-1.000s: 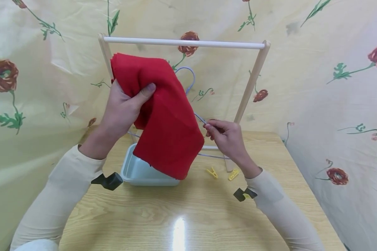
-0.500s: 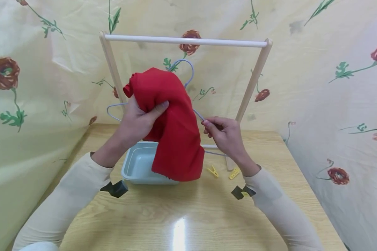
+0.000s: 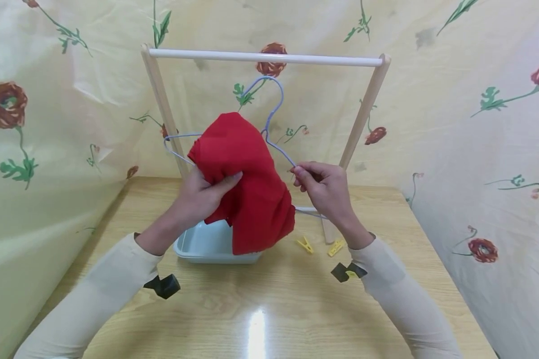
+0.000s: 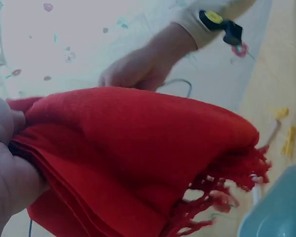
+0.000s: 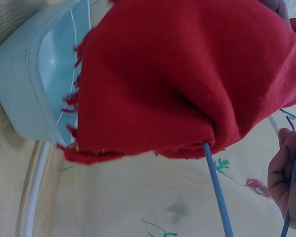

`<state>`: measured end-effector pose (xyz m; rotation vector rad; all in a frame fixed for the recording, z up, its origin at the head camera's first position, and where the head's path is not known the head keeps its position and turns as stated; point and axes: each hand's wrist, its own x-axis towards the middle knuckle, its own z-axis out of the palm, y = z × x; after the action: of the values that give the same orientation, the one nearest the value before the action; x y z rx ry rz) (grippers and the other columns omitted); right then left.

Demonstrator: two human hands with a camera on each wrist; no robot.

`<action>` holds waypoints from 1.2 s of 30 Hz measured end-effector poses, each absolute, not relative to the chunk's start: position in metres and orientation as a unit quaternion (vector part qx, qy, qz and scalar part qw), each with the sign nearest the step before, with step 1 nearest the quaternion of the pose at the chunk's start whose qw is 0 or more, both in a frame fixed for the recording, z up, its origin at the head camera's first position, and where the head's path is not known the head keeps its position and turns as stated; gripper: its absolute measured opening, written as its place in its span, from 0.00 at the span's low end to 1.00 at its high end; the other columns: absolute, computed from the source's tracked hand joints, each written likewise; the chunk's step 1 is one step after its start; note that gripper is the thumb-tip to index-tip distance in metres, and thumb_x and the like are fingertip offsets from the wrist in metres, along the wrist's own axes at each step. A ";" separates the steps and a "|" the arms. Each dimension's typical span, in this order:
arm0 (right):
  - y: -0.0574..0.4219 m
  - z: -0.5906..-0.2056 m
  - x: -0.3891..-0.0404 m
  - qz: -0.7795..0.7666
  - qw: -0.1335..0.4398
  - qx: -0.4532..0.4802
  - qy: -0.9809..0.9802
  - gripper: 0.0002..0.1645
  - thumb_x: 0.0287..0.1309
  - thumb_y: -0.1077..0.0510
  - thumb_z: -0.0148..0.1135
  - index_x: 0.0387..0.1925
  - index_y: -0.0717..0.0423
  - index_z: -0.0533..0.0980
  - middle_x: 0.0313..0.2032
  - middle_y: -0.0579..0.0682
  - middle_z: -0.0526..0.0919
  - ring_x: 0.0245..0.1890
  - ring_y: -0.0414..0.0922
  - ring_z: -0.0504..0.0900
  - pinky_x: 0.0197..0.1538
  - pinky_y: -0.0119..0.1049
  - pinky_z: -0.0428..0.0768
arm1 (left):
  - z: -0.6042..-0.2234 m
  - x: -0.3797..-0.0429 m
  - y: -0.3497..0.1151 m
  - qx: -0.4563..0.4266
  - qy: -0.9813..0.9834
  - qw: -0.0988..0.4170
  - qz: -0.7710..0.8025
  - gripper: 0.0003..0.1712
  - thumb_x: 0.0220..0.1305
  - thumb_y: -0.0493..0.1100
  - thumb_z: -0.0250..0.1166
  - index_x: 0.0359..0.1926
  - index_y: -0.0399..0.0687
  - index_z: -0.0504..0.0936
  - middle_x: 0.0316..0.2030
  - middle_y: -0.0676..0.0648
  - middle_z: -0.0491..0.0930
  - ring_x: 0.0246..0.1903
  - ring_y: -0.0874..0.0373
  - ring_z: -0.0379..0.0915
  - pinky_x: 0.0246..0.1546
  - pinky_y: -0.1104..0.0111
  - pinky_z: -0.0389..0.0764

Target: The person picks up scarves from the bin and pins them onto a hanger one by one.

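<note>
Holding one red cloth (image 3: pixel 253 174), one hanger (image 3: pixel 269 119)

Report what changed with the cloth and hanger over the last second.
In the head view, the left hand carried the red cloth down and rightward, while the blue hanger rose toward the white bar. Nothing was let go: the left hand still grips the cloth, and the right hand still pinches the hanger. The basin and yellow clothespins stayed put.

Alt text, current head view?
A red cloth in the left hand hides part of a blue hanger pinched in the right hand. Behind is a rack; a pale blue basin and two yellow clothespins are on the table.
</note>
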<state>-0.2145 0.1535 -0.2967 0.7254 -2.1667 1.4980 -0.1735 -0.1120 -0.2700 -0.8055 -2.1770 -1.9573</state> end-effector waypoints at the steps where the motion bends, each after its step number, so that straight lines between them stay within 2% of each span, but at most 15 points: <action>1: 0.153 -0.297 -0.215 0.537 0.203 0.260 -0.777 0.08 0.65 0.69 0.65 0.42 0.71 0.85 0.29 0.60 0.86 0.23 0.44 0.81 0.31 0.26 0.82 | -0.272 -0.173 -0.112 -0.272 -0.716 0.042 -0.641 0.23 0.69 0.28 0.60 0.63 0.34 0.68 0.56 0.42 0.76 0.54 0.50 0.76 0.51 0.63 0.83; 3: 0.153 -0.297 -0.215 0.537 0.202 0.260 -0.776 0.08 0.65 0.69 0.65 0.42 0.71 0.85 0.29 0.61 0.86 0.23 0.44 0.81 0.30 0.26 0.82 | -0.277 -0.173 -0.113 -0.289 -0.714 0.021 -0.637 0.22 0.69 0.27 0.59 0.63 0.33 0.67 0.57 0.40 0.76 0.55 0.49 0.75 0.51 0.63 0.83; 7: 0.152 -0.297 -0.213 0.537 0.202 0.260 -0.776 0.07 0.65 0.69 0.65 0.41 0.71 0.85 0.27 0.61 0.85 0.23 0.43 0.80 0.29 0.26 0.81 | -0.283 -0.173 -0.112 -0.303 -0.698 -0.037 -0.648 0.23 0.71 0.29 0.57 0.64 0.35 0.66 0.57 0.43 0.75 0.57 0.50 0.74 0.53 0.62 0.82; 10: 0.151 -0.296 -0.212 0.532 0.201 0.259 -0.781 0.07 0.65 0.68 0.66 0.41 0.69 0.86 0.27 0.59 0.85 0.23 0.43 0.79 0.29 0.26 0.81 | -0.285 -0.177 -0.114 -0.280 -0.665 -0.075 -0.688 0.22 0.71 0.30 0.54 0.64 0.42 0.67 0.56 0.50 0.75 0.57 0.53 0.73 0.54 0.62 0.81; 16: 0.152 -0.295 -0.209 0.521 0.193 0.260 -0.790 0.08 0.65 0.66 0.67 0.43 0.67 0.86 0.27 0.57 0.85 0.24 0.45 0.78 0.31 0.26 0.81 | -0.286 -0.189 -0.120 -0.247 -0.630 -0.080 -0.732 0.22 0.70 0.30 0.53 0.60 0.54 0.70 0.53 0.54 0.76 0.57 0.55 0.73 0.53 0.64 0.81; 28: 0.154 -0.296 -0.209 0.501 0.193 0.263 -0.801 0.08 0.65 0.66 0.67 0.42 0.66 0.86 0.27 0.57 0.86 0.24 0.45 0.79 0.32 0.26 0.82 | -0.285 -0.198 -0.129 -0.252 -0.705 -0.068 -0.659 0.27 0.71 0.32 0.58 0.68 0.43 0.64 0.59 0.46 0.72 0.59 0.49 0.71 0.53 0.61 0.81; 36: 0.153 -0.296 -0.208 0.502 0.205 0.286 -0.790 0.07 0.63 0.68 0.68 0.41 0.67 0.86 0.25 0.56 0.85 0.23 0.43 0.79 0.31 0.26 0.81 | -0.282 -0.200 -0.133 -0.239 -0.699 -0.099 -0.667 0.29 0.67 0.30 0.57 0.68 0.40 0.63 0.59 0.46 0.72 0.59 0.50 0.70 0.53 0.62 0.81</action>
<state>-0.2079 0.1528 -0.2965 0.7970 -2.2019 1.3990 -0.2004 -0.1333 -0.2824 -0.8017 -2.3471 -2.2377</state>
